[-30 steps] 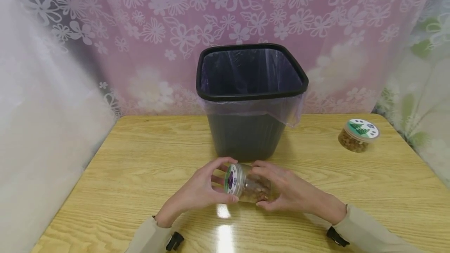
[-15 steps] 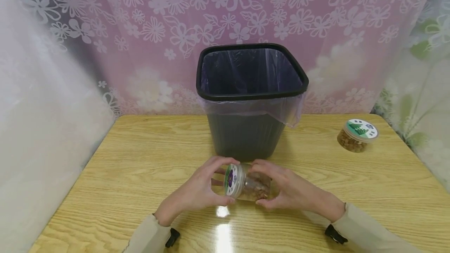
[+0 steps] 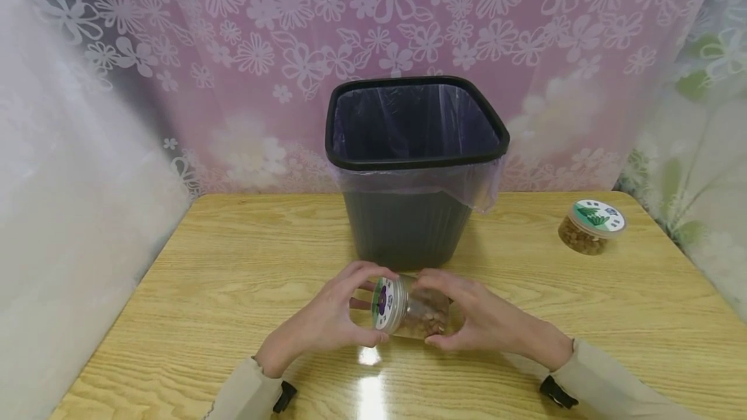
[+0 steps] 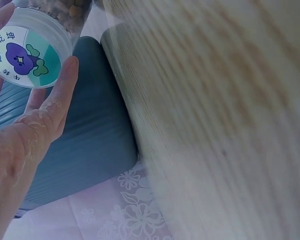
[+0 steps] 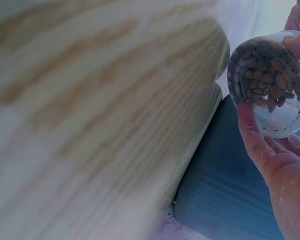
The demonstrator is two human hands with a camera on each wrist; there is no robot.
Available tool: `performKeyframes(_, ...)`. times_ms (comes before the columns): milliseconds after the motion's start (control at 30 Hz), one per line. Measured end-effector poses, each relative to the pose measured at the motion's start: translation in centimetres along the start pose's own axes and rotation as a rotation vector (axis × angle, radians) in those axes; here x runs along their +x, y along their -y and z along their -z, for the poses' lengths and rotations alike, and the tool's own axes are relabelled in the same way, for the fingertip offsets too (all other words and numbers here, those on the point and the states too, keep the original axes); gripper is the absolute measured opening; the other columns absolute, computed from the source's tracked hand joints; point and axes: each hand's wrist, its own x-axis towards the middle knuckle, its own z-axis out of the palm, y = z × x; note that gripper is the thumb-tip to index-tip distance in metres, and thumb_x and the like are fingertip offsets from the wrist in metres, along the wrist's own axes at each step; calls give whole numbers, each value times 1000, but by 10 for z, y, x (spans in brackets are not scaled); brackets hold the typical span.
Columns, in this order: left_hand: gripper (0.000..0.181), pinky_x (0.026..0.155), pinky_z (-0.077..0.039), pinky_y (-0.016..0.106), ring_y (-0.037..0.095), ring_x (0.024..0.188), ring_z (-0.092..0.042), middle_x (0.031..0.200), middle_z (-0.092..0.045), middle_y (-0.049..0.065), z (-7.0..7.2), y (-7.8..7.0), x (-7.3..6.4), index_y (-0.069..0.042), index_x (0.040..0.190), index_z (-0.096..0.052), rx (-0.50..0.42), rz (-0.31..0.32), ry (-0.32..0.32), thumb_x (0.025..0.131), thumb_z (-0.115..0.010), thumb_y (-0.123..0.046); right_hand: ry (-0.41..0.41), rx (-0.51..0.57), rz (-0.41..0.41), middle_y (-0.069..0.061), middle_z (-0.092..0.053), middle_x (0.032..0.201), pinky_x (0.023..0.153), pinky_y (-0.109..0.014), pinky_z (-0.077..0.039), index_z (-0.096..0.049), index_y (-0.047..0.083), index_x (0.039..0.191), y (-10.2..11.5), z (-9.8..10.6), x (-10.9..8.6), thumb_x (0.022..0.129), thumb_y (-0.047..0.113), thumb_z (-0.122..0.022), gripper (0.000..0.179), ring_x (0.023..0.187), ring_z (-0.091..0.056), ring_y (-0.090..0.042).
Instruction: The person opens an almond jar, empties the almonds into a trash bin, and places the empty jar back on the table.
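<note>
A clear plastic jar [image 3: 423,315] with brown nuts inside is tipped on its side, its screw lid [image 3: 384,303] facing left. My left hand [image 3: 327,313] grips the lid's rim between thumb and curled fingers. My right hand [image 3: 490,313] holds the jar's body near its base, thumb below and fingers over the top. In the left wrist view the lid [image 4: 27,52] bears a white and green label with a purple cartoon figure. Through the jar's bottom [image 5: 270,82], the right wrist view shows almond-like nuts. Whether the jar touches the table is hard to tell.
Just behind the hands stands a dark bin [image 3: 408,225] with a purple liner over its rim. A second, shorter jar [image 3: 591,229] of nuts with a green and white lid sits at the back right of the wooden table [image 3: 245,245]. Floral curtains hang behind.
My left thumb has shifted slightly left along the lid's lower edge. The jar and my right hand stay nearly in place, and the head view has moved a little.
</note>
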Motion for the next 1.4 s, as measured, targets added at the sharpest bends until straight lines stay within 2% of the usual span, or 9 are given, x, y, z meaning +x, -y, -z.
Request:
performKeyframes(467,81,95,-59,40,25,121,-58,141,-48,-7,0,0,2,-40,142,-48,-29,16,3,77,-90,-18,5,-9,-15,-1,-60,138,101,-38,-56,-45,14,146,0,-1,-1,82,32,-88,80,126,-62,-22)
performKeyframes(900,79,89,-59,29,25,119,-61,140,-49,-6,0,2,1,-41,142,-48,-44,55,-5,77,-91,-28,-15,-26,19,-4,-61,138,101,-38,-56,-48,12,145,0,-2,-1,81,32,-88,78,125,-62,-24)
performKeyframes(1200,73,83,-62,30,25,111,-64,139,-52,-6,0,0,2,-41,140,-50,-54,93,-19,79,-89,-33,-22,-43,12,-3,-60,138,103,-35,-55,-50,14,142,2,-2,1,74,27,-93,81,126,-61,-21)
performKeyframes(1400,72,78,-61,25,22,106,-66,134,-54,-3,-1,0,3,-40,139,-50,-58,111,-26,78,-89,-33,-31,-51,25,-5,-61,137,100,-37,-57,-50,13,143,2,-2,0,78,30,-90,79,125,-62,-23)
